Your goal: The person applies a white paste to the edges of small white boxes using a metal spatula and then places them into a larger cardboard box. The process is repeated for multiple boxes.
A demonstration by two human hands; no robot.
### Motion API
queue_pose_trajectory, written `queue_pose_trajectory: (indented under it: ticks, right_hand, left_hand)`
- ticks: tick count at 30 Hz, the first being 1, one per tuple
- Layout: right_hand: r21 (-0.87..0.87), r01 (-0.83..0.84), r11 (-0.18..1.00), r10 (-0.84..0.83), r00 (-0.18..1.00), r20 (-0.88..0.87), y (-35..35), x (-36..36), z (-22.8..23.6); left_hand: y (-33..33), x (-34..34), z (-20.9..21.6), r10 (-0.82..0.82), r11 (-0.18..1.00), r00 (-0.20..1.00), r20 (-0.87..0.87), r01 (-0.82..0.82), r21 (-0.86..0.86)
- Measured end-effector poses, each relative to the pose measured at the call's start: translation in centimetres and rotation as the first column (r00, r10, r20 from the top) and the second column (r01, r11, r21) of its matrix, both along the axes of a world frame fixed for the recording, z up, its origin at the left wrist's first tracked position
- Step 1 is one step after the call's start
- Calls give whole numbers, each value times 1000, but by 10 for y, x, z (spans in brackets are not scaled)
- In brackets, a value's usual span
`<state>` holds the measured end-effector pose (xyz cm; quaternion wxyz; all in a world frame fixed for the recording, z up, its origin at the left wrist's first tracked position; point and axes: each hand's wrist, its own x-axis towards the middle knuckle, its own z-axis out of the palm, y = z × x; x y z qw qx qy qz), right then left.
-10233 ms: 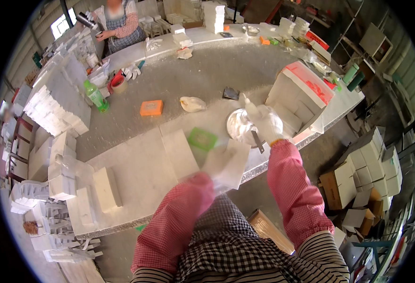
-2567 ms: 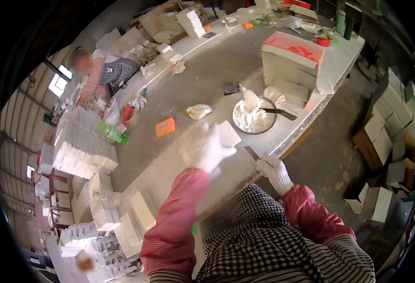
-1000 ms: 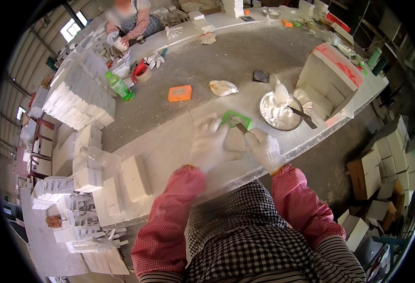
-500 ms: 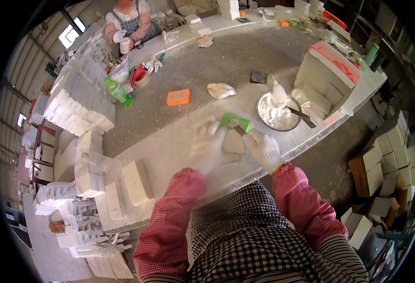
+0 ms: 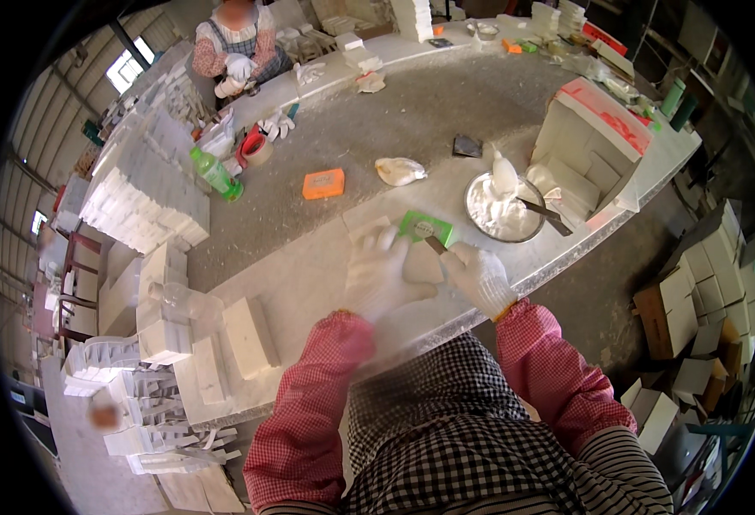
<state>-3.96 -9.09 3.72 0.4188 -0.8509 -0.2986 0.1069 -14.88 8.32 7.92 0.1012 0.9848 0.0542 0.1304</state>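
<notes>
My left hand (image 5: 377, 273), in a white knit glove, rests over the pale marble worktop. Between its thumb and fingers sits a small pale tile-like piece (image 5: 425, 264), partly hidden by the hand. My right hand (image 5: 480, 279), gloved the same way, is closed round a knife-like tool with a dark narrow blade (image 5: 435, 245); its handle is hidden in the glove. The blade points up and left, over the edge of a green rectangular block (image 5: 425, 227) just beyond both hands. To the right stands a metal bowl (image 5: 491, 232) of white paste, holding a white squeeze bottle (image 5: 504, 174) and a spatula (image 5: 545, 215).
An orange block (image 5: 323, 184), a crumpled white bag (image 5: 401, 171) and a dark square pad (image 5: 468, 146) lie farther back. A cardboard box (image 5: 596, 129) stands right. Stacked white slabs (image 5: 146, 180) and a green bottle (image 5: 214, 172) are left. Another person (image 5: 244, 47) works at the far left.
My hands stay nearly in place, with only a slight shift. The person at the far left has moved their gloved hands to a different position on what they handle.
</notes>
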Motion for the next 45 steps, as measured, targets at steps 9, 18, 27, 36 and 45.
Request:
queue_pose_trajectory:
  ticks: [9,18,27,36,45]
  right_hand:
    - [-45,-29,999,25,996,-83,-3,-7,13]
    - [-65,-39,997,37,999,-40,-13,-16,11]
    - [-53,-5,999,4,999,-36,2,-1,17]
    - [-91,-197,976,207,970,128,-7,10,11]
    - [-147,-370,917,397,829,393,-22,9,13]
  left_hand:
    - [0,0,2,3,1000,1000,-2,-3,-11]
    - [1,1,-1,-17,1000,1000,-7,17,7]
    - [-1,0,7,24,997,994,-108,-32,-65]
    - [2,-2,-3,-51,999,997,65,52,-14]
    - [0,0,2,-15,998,998,-56,12,-58]
